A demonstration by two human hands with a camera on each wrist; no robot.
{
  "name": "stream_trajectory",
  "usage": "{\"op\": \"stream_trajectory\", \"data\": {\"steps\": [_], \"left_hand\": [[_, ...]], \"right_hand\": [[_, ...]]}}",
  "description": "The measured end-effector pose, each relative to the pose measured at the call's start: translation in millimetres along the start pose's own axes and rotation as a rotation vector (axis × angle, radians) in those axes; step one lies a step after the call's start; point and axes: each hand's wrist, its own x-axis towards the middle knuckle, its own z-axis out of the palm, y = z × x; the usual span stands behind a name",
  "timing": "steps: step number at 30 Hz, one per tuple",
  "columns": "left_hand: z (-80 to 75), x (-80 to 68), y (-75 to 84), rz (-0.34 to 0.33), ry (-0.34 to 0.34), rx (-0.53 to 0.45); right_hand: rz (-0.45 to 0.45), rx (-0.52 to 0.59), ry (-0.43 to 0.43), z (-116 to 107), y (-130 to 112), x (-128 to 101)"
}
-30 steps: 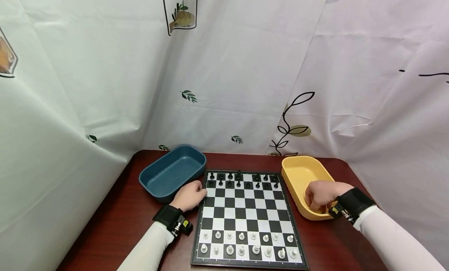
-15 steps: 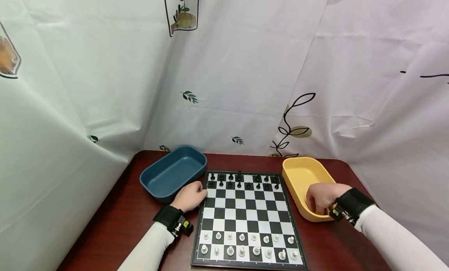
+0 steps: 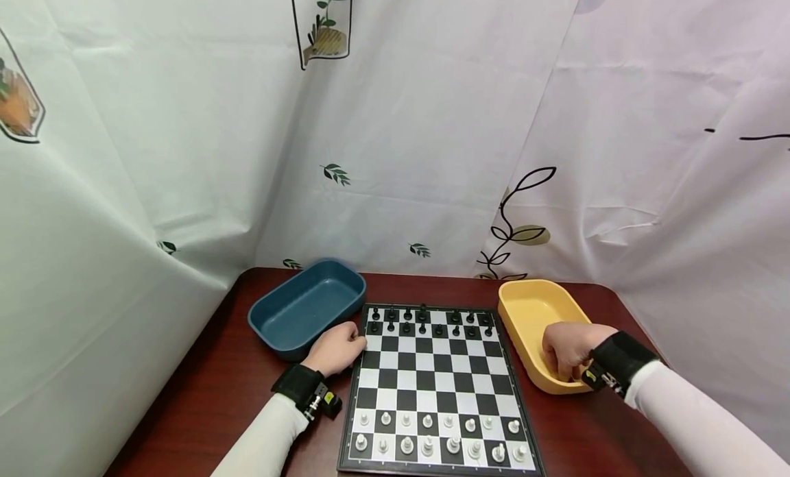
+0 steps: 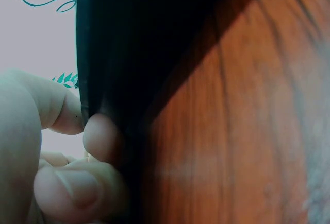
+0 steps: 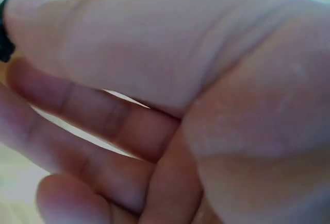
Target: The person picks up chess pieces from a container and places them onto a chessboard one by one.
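A black and white chessboard (image 3: 433,362) lies on the table, with black chess pieces (image 3: 422,314) along its far side and white chess pieces (image 3: 428,446) along its near side. My left hand (image 3: 333,348) holds the board's left edge with curled fingers; in the left wrist view the thumb and fingertips meet a dark edge. Inside the near end of the yellow tray (image 3: 535,311) is my right hand (image 3: 570,348). It pinches a black chess piece (image 5: 6,49), seen only in part beside the thumb tip in the right wrist view.
A blue tray (image 3: 305,307) stands left of the board, close behind my left hand. The dark red table (image 3: 185,401) ends at the back against a white patterned curtain (image 3: 395,141). One square in the far row of black pieces is bare.
The head view has tilted slightly, so everything sits a little lower. The right hand has shifted slightly within the yellow tray; the left hand stays at the board's edge.
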Motion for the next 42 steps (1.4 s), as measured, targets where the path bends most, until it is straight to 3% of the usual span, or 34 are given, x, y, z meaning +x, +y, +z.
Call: {"op": "stream_trajectory", "data": {"steps": [6,14,25,34,42], "left_hand": [[-0.1,-2.7,-3.0,0.0,-0.014,-0.006],[0.9,0.0,-3.1,0.022,-0.007,-0.006],[2.6,0.7,-2.6,0.023,-0.007,0.01],[1.6,0.7,-3.8,0.02,0.004,0.006],[1.9,4.5,-3.6,0.006,0.004,0.003]], "right_hand": [[0.02,-0.014,0.024,4,-2,1],[0.052,0.009,-0.035,4,-4,0],[-0.007,-0.154,-0.018,6,-3,7],[-0.036,-0.202,0.05,0,1,12],[-0.073,-0.127,0.155,-21,7,19]]}}
